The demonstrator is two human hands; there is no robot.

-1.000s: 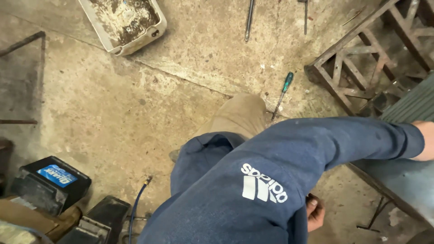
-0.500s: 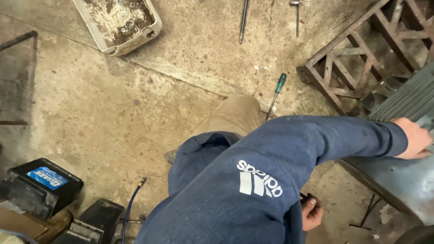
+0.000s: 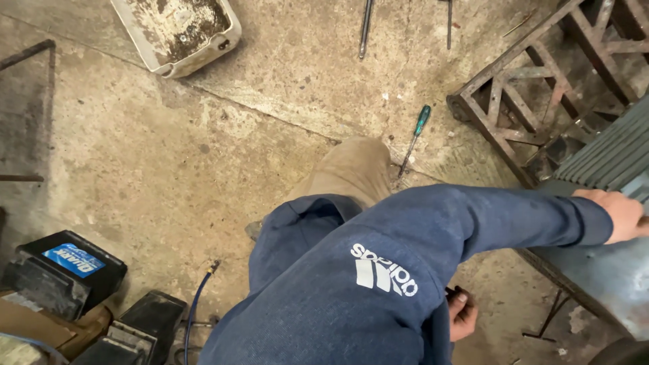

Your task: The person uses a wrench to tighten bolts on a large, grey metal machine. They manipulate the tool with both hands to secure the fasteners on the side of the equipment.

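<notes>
Upper left: dirty white tray [image 3: 177, 34]. Lower left: black battery [image 3: 64, 272]. Centre: green-handled screwdriver [image 3: 414, 140] on floor. Bottom centre-right: right hand [image 3: 462, 314], fingers curled on small dark thing, can't tell what. Right edge: left hand [image 3: 618, 214] flat on grey metal housing [image 3: 595, 270], fingers together.

A stained concrete floor [image 3: 169, 169] carries everything. At its far edge lie a dirty white tray [image 3: 177, 30] and two long metal rods [image 3: 366, 27]. A green-handled screwdriver [image 3: 414, 138] lies near a rusty metal lattice frame [image 3: 534, 88] toward the right edge. Black batteries [image 3: 64, 270] sit at the near left corner, beside a blue cable [image 3: 196, 304].
</notes>
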